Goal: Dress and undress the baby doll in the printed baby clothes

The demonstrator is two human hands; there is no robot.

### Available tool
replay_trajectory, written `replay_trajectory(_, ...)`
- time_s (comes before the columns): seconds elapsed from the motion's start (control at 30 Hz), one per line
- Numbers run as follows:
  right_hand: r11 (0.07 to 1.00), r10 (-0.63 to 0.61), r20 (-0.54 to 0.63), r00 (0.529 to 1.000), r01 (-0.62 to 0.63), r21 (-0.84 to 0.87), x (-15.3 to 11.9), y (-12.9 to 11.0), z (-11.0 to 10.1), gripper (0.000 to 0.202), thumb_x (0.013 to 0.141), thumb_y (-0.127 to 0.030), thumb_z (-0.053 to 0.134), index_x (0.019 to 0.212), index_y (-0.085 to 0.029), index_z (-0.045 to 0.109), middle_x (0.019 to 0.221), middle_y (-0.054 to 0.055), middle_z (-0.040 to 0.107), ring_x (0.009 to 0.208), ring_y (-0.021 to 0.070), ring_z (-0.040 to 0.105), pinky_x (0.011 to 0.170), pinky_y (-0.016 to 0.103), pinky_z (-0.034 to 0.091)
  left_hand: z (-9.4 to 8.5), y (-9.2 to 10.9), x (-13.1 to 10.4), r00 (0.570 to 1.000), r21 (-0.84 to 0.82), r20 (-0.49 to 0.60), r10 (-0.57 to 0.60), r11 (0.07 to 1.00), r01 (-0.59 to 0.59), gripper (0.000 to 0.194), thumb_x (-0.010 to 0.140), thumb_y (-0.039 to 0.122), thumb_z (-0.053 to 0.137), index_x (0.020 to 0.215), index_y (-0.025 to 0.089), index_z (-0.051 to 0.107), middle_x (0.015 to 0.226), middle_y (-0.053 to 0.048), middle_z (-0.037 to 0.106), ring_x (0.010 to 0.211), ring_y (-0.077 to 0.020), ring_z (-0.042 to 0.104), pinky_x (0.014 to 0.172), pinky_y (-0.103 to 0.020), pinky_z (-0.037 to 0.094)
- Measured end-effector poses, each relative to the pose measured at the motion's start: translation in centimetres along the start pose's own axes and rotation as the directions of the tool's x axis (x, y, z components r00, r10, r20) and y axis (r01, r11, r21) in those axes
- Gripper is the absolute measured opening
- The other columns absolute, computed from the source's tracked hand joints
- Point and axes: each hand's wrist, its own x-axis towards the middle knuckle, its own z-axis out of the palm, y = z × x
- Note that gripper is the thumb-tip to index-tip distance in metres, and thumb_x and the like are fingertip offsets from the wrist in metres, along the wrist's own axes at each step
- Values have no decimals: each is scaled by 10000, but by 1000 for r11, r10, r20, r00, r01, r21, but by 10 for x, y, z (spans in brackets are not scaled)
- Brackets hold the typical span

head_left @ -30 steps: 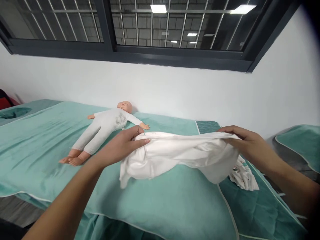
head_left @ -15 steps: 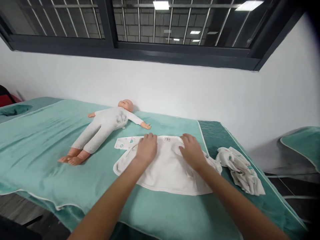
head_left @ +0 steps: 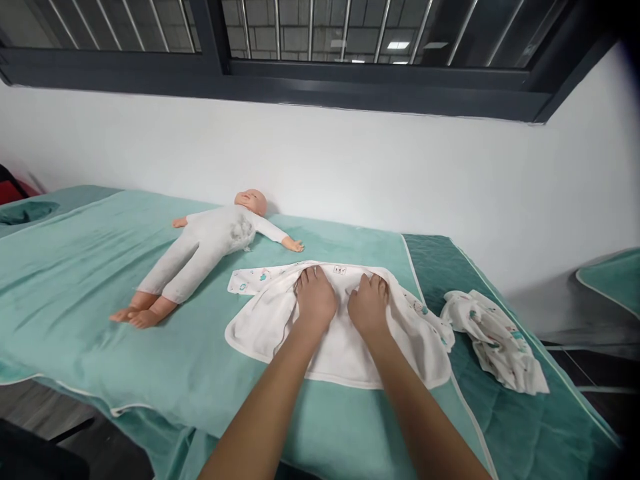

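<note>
A small white garment (head_left: 345, 367) with patterned sleeves lies spread on the green bed cover, its front parted and its inside showing. My left hand (head_left: 317, 297) is on its inner left part near the collar, fingers curled into the cloth. Just right of the collar label, my right hand (head_left: 370, 303) is curled on the cloth too. Fingertips of both hands are partly hidden, so what they pinch is hard to make out. A baby doll (head_left: 200, 250) in a white body suit lies face up to the left, arms spread.
A crumpled patterned white cloth (head_left: 500, 340) lies on the darker green cover (head_left: 440, 267) at the right. Behind the bed stands a white wall (head_left: 350, 167) below a barred window (head_left: 310, 83). A dark object (head_left: 35, 453) is at the lower left.
Both hands have moved closer together and their fingers have curled. The garment's front panels now stand more apart, with folds around the hands. The camera view has shifted slightly.
</note>
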Motion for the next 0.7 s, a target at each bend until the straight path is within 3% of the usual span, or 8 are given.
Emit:
replay_trajectory(0.2, 999, -23, -28, 999, 24, 38, 4, 1, 1, 522, 858, -81, 329, 1353, -13, 481, 1400, 246, 443, 1374, 366, 348, 1119, 439, 273, 4, 8, 7, 995, -108, -83, -61, 993, 52, 552, 896, 193, 419, 1416, 8, 398, 1442, -256, 468, 1387, -339, 391, 1143, -474, 310)
replay_trajectory(0.43, 989, 29, -26, 999, -33, -143, 10, 14, 3, 552, 959, -306, 370, 1470, -98, 372, 1509, 223, 360, 1405, 372, 294, 1099, 508, 273, 1, 0, 12, 992, 52, -96, 85, 995, -81, 541, 960, 274, 359, 1471, 98, 370, 1475, -159, 475, 1383, -295, 389, 1137, -452, 339)
replay_trajectory(0.7, 964, -113, -21, 993, 104, -244, 30, 19, 10, 662, 973, -477, 368, 1535, -140, 273, 1529, 235, 341, 1413, 373, 289, 1095, 523, 256, 9, -10, 37, 999, 118, -18, 44, 992, -42, 615, 982, 432, 302, 1505, 111, 333, 1516, -148, 433, 1405, -318, 358, 1136, -490, 343)
